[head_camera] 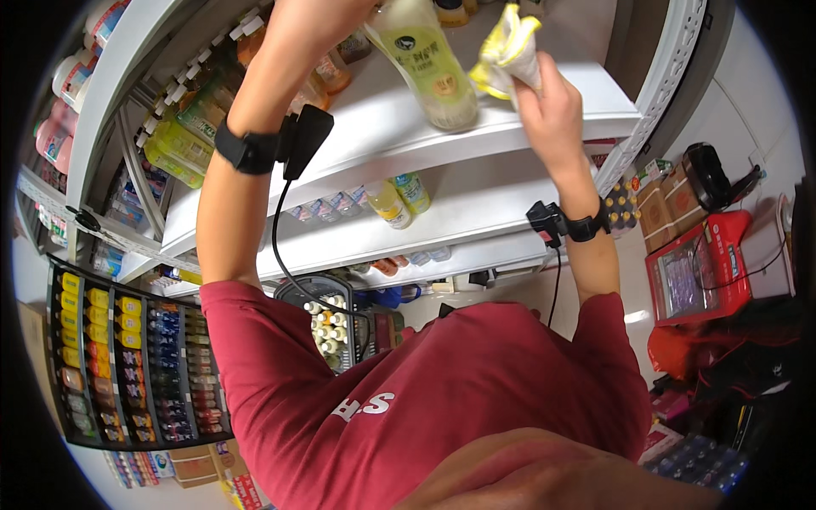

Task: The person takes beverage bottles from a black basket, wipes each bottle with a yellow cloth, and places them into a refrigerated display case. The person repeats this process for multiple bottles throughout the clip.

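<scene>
At the top of the head view, my left hand (322, 16) is at the upper end of a plastic drink bottle (424, 70) with a green label; its fingers are cut off by the picture's edge. The bottle tilts over the front of a white metal shelf (376, 137). To its right, my right hand (551, 105) grips a bunched white cloth (510, 54) with yellow edging, close beside the bottle but apart from its base. Both wrists wear black straps with small devices and cables.
Rows of capped bottles (185, 137) stand at the shelf's left. Lower shelves hold more bottles (389, 204). A basket of white-capped bottles (328, 325) is below by my body. A drinks rack (137, 357) stands left; cartons (669, 204) and a red box (701, 268) lie right.
</scene>
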